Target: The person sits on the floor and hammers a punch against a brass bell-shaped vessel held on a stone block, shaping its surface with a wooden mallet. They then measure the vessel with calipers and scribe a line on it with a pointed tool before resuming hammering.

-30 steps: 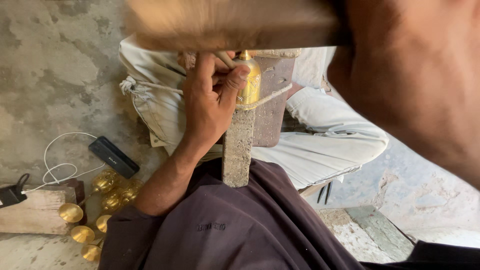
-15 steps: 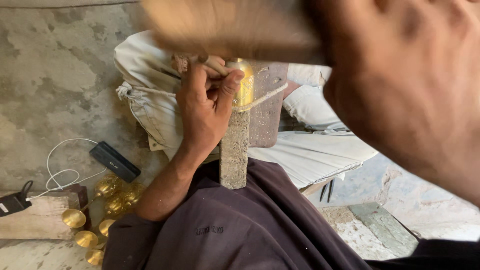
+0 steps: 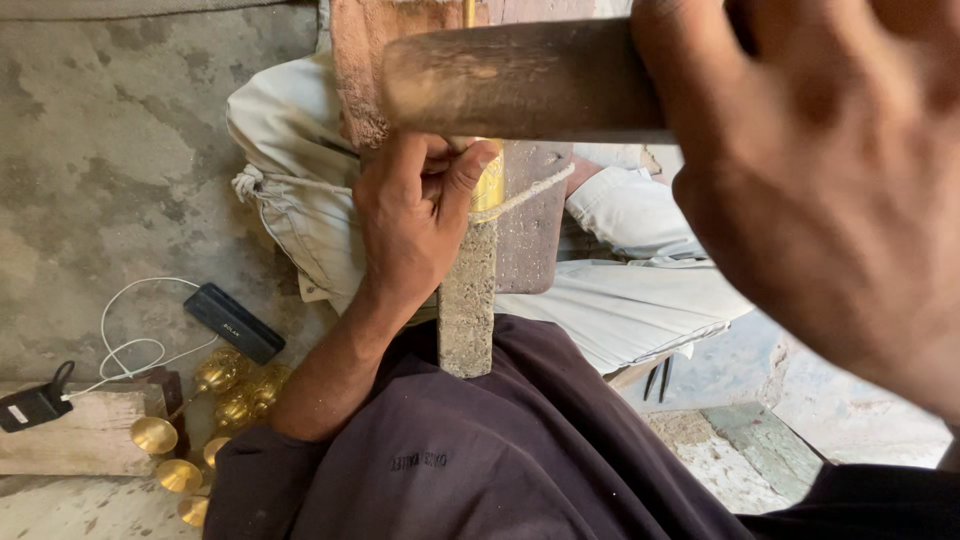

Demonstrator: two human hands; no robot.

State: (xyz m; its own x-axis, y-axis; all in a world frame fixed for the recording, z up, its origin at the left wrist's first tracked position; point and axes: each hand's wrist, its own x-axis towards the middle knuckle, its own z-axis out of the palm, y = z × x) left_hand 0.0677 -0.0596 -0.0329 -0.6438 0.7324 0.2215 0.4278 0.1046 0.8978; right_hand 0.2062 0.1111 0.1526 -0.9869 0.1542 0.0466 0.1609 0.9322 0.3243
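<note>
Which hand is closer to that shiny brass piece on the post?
The left hand: its fingers wrap the brass piece against the post. The right hand is raised near the camera, gripping a wooden handle.

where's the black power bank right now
In the head view the power bank lies on the concrete floor at lower left, just left of the left forearm, with the brass pieces right below it.

Soft daylight, mild shadows, blurred near foreground.
</note>
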